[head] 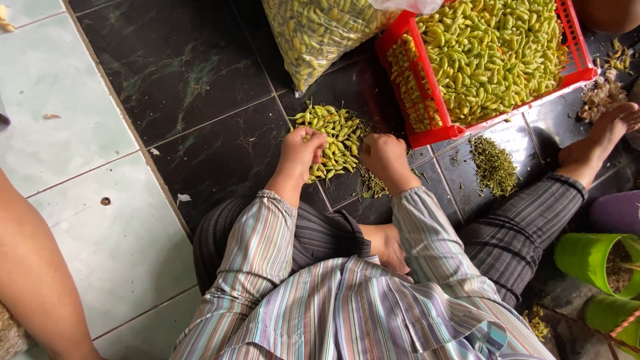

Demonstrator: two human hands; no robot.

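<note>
Sitting cross-legged on the dark floor tiles (200,73), I have my left hand (301,150) curled with its fingers pressed together on green chilies at the near edge of the small pile (337,137), while my right hand (383,155) is closed in a loose fist just beside it; what it pinches I cannot tell. The chilies in the pile lie every way, with no shared long axis. Just beyond stand a red crate (403,40) and a clear bag (313,30), both full of chilies, and a heap of stems (493,163) lies to my right.
</note>
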